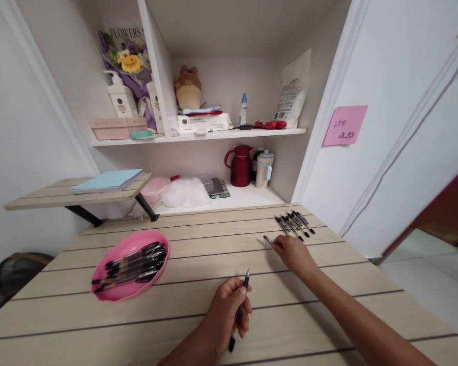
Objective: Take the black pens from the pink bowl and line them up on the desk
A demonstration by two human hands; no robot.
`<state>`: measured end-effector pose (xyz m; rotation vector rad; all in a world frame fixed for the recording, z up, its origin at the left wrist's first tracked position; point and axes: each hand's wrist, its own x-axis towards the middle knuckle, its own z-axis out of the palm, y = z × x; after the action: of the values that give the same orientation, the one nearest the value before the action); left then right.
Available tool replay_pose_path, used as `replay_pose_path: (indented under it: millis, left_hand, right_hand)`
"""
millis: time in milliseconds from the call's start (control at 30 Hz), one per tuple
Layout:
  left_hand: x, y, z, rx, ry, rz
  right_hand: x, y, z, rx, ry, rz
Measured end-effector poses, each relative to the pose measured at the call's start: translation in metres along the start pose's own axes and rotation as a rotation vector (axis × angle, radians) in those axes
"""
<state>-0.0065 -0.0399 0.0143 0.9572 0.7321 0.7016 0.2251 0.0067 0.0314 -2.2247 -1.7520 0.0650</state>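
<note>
My left hand (226, 311) is closed around a black pen (239, 310), held upright over the near part of the wooden table (198, 305). My right hand (294, 252) reaches forward and pinches a small pen cap (267, 239) just above the table. Just beyond it, a row of several black pens (294, 223) lies side by side near the table's far right edge. At the left, a pink bowl (126, 290) holds several more black pens (135, 264).
A raised wooden shelf (76, 193) with a light blue notebook (107, 180) stands at the back left. Behind the table, white shelves hold a red jug (239, 165), a cup (264, 169), bottles, a plush toy and boxes. A pink note (345, 125) is stuck on the right wall.
</note>
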Motion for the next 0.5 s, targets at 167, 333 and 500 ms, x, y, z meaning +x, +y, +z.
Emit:
replay_pose_path:
  millis: [167, 333, 500]
  left_hand:
    - [0.004, -0.006, -0.003, -0.034, -0.010, 0.009]
    - [0.006, -0.006, -0.004, -0.052, -0.032, -0.009]
    - [0.006, -0.006, -0.005, -0.058, -0.038, -0.028]
  right_hand:
    - [0.065, 0.016, -0.004, -0.052, 0.041, 0.138]
    - [0.087, 0.018, 0.010, -0.068, 0.051, 0.186]
    - [0.088, 0.020, 0.020, -0.041, 0.046, 0.206]
